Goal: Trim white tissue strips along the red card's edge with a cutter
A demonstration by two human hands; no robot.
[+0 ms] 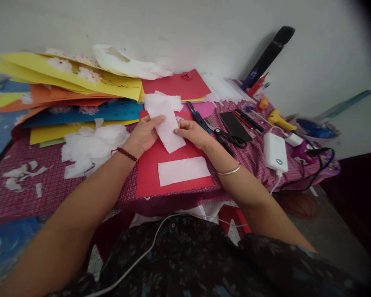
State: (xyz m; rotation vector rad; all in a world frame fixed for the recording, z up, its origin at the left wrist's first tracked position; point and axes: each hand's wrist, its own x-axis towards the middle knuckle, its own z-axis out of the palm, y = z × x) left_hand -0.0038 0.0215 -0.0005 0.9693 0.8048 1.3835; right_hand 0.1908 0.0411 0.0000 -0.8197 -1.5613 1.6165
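Note:
A strip of thin white paper point(169, 128), like tissue, is held above the red sheet point(146, 177). My left hand point(146, 133) pinches its left edge, thumb on top. On the other side my right hand point(190, 133) grips the right edge between thumb and fingers. A second white strip point(185, 170) lies flat on the red sheet, close to the front edge of the table. Behind the held strip, more white paper point(174, 101) shows; how it joins the strip is hard to make out.
Left of the red sheet lie a heap of white paper pieces point(92, 144) and stacked coloured sheets point(111, 84). To the right are scissors point(231, 138), a cutter knife point(199, 117), a phone point(235, 126), pens point(250, 119), a yellow glue gun point(281, 120) and a white power bank point(275, 152) with cables.

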